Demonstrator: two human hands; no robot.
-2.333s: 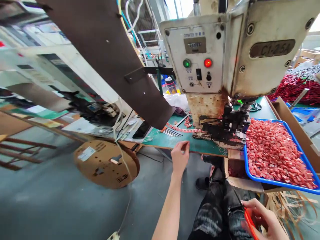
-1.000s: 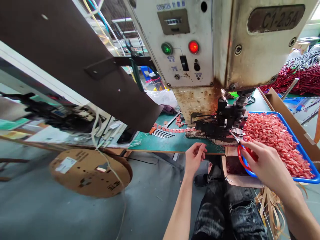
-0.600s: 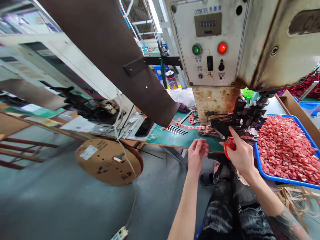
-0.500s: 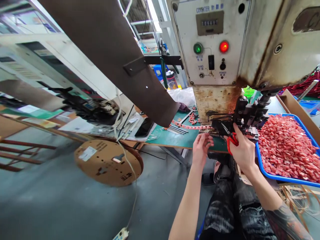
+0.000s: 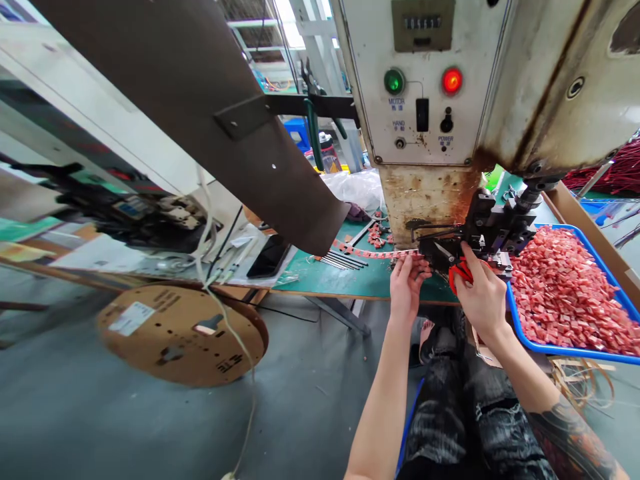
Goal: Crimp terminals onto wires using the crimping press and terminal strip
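Note:
My right hand [image 5: 481,300] holds red-handled scissors [image 5: 459,272], their blades pointing up and left at the black press head [image 5: 493,227]. The index finger stretches toward the press parts. My left hand [image 5: 407,287] is at the machine's left side, its thumb and fingertips closed on the strip of pink pieces [image 5: 373,254] where it enters the press. The fingers partly cover the strip's end there. To the left, the strip curves out from under a brown guide sheet [image 5: 270,170].
A blue tray [image 5: 527,339] heaped with pink pieces stands at the right. Thin black rods [image 5: 345,261] and a phone [image 5: 269,257] lie on the green bench [image 5: 330,283]. A cardboard reel [image 5: 185,333] stands lower left. The machine panel [image 5: 425,127] shows a lit red lamp.
My left hand has moved up to the strip and its fingers have closed on it. The right hand keeps the scissors by the press. The view has shifted slightly.

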